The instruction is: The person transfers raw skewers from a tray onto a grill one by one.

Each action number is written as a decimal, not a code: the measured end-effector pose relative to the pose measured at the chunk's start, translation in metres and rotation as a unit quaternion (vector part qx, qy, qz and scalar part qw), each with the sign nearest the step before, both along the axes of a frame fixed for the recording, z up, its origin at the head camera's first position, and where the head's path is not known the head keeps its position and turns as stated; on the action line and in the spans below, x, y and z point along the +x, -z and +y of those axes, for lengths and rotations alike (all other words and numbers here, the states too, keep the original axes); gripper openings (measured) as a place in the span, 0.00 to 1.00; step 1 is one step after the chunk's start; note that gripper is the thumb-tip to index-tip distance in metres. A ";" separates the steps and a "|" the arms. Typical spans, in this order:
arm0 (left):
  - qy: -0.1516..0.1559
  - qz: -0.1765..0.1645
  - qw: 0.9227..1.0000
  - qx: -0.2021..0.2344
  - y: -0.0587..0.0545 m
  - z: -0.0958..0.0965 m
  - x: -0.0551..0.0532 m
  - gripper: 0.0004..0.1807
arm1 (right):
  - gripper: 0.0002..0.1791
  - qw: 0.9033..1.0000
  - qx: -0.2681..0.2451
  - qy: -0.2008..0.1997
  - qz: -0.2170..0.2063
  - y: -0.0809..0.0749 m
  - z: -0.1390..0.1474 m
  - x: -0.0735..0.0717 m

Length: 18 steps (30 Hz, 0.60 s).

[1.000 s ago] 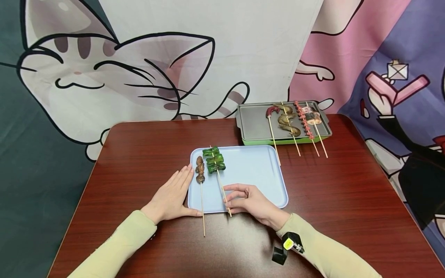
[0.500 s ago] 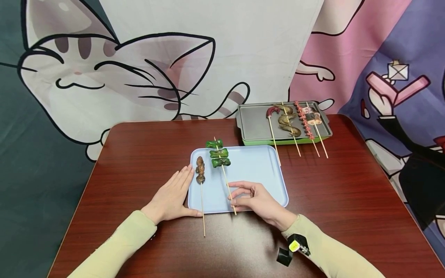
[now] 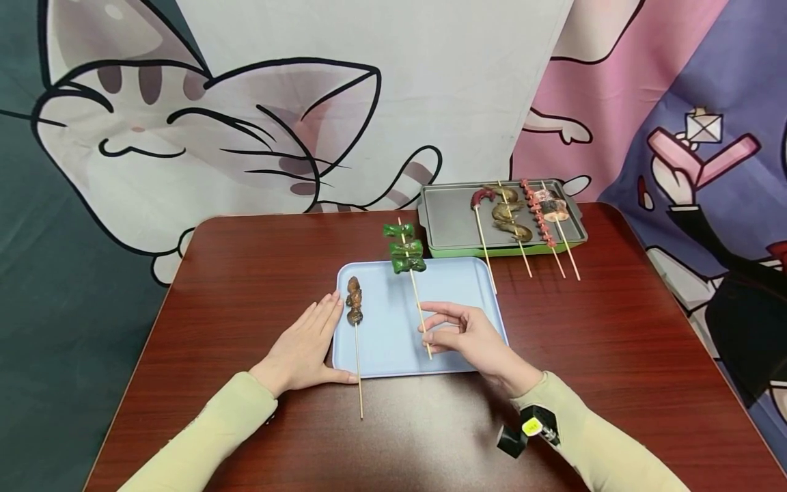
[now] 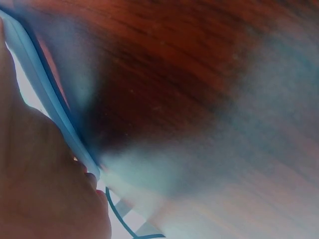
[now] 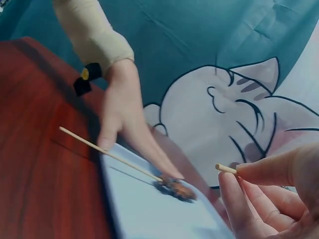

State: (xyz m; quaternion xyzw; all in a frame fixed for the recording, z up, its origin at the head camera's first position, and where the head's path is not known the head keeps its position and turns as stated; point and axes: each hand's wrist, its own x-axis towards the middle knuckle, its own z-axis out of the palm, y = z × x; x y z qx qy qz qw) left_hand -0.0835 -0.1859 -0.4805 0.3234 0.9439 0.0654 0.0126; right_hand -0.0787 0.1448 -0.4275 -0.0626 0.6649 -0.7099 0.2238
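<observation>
Head: right hand (image 3: pixel 472 340) pinches green skewer (image 3: pixel 407 250), left hand (image 3: pixel 305 346) outstretched.

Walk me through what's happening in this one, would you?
A person's right hand pinches the stick of a green pepper skewer, holding it clear of the light blue tray. The left hand rests at the tray's left edge, beside a skewer of brown pieces lying there. Beyond the tray, four other skewers lie on a gray pan, their sticks overhanging its near edge.

Green pepper skewer (image 3: pixel 407 249) held above a pale blue tray (image 3: pixel 455 294)
Three glossy pieces top its thin stick (image 3: pixel 416 294), which leans left; the tray lies flat.
</observation>
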 end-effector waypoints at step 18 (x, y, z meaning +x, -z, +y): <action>-0.002 -0.002 1.000 -0.018 -0.006 0.001 0.001 0.73 | 0.30 0.994 0.040 0.075 0.075 -0.039 0.044 -0.032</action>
